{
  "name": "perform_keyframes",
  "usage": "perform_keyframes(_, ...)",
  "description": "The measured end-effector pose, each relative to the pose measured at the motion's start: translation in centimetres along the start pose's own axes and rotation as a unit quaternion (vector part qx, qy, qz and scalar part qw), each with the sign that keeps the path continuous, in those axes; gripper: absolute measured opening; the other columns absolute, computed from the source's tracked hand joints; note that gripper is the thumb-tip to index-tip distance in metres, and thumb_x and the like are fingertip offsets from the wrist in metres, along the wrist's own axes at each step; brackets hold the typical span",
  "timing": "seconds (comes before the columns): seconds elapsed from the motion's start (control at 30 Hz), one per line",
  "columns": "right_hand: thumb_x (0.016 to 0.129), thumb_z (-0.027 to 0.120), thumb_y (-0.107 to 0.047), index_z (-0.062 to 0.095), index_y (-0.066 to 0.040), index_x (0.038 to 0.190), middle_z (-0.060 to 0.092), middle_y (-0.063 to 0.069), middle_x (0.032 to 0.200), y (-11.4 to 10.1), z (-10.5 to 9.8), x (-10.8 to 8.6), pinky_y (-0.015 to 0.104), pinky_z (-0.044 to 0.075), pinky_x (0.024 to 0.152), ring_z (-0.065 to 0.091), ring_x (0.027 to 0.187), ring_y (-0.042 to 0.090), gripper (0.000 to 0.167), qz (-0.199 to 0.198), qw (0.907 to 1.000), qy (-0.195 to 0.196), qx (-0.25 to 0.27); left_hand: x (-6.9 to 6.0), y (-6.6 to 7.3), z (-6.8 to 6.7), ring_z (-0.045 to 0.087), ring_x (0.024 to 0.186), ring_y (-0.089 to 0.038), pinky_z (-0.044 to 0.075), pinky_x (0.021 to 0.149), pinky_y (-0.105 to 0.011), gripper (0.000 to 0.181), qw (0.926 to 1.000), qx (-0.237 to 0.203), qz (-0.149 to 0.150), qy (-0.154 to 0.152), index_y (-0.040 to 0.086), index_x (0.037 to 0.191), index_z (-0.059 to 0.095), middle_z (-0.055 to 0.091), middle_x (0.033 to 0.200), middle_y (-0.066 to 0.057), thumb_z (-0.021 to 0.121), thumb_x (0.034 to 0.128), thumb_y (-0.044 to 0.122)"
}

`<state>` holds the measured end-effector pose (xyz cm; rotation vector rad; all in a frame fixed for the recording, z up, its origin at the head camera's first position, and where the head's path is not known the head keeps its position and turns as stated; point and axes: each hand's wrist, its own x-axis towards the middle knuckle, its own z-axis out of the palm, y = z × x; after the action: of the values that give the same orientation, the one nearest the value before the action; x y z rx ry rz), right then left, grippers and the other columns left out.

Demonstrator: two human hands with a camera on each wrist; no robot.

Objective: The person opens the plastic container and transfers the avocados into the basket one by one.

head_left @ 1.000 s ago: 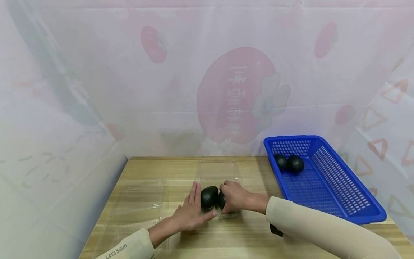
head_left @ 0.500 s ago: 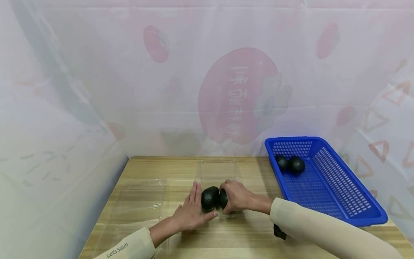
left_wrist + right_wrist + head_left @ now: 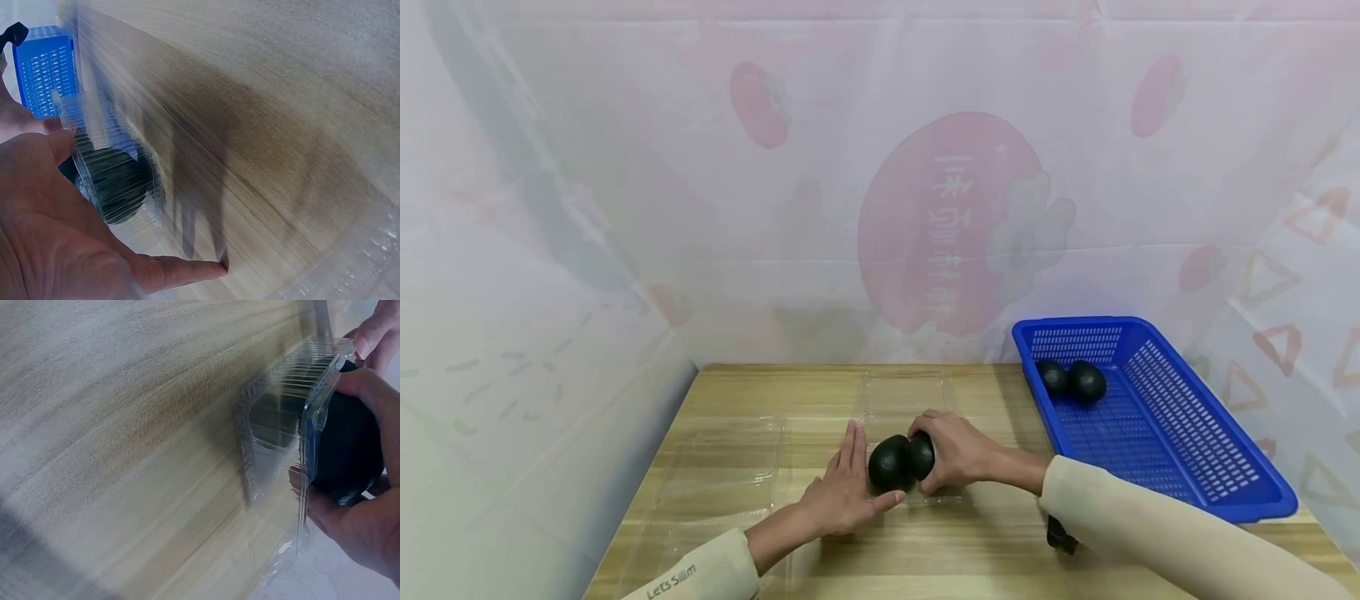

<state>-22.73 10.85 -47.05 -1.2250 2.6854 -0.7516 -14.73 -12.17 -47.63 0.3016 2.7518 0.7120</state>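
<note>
My right hand (image 3: pixel 955 452) grips a dark green avocado (image 3: pixel 922 454) at the right end of a clear plastic clamshell box (image 3: pixel 249 444). Beside it, touching or nearly so, a second avocado (image 3: pixel 889 465) sits in the box. Against the box's left side rests my left hand (image 3: pixel 841 493), with its fingers straight and thumb stretched along the near edge. Through the ribbed clear wall in the left wrist view, a dark avocado (image 3: pixel 119 184) shows. The box's raised lid (image 3: pixel 904 396) lies toward the back wall.
A blue perforated basket (image 3: pixel 1180 400) stands at the right, with two avocados (image 3: pixel 1086 381) in its far left corner. More clear plastic boxes (image 3: pixel 722 454) lie on the wooden table (image 3: pixel 970 558) at the left. Printed cloth (image 3: pixel 775 250) hangs behind and at both sides.
The avocado in my right hand has come into fuller view, turned and raised a little, as the right hand shifts slightly to the right. My left hand stays in place.
</note>
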Motion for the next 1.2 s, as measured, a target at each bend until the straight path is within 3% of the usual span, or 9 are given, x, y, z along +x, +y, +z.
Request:
perform_keyframes(0.83, 0.068, 0.096, -0.023, 0.065, -0.006, 0.126, 0.068, 0.003, 0.12, -0.8, -1.6, -0.7, 0.032, 0.058, 0.088, 0.066, 0.103, 0.017, 0.068, -0.045, 0.9979, 0.034, 0.032, 0.1, -0.2, 0.2, 0.032, 0.149, -0.059, 0.042, 0.097, -0.081, 0.119, 1.0, -0.003, 0.0, -0.003, -0.007, 0.167, 0.001, -0.004, 0.175, -0.027, 0.064, 0.0976, 0.066)
perform_keyframes(1.2, 0.068, 0.097, -0.021, 0.063, -0.008, 0.125, 0.069, 0.005, 0.121, -1.0, -2.2, -1.0, 0.031, 0.058, 0.087, 0.066, 0.103, 0.016, 0.068, -0.073, 0.995, 0.046, 0.05, 0.6, -1.2, 1.1, 0.03, 0.149, -0.06, 0.04, 0.096, -0.084, 0.124, 0.9999, -0.005, 0.011, 0.009, -0.003, 0.167, -0.005, -0.009, 0.176, -0.024, 0.056, 0.0958, 0.077)
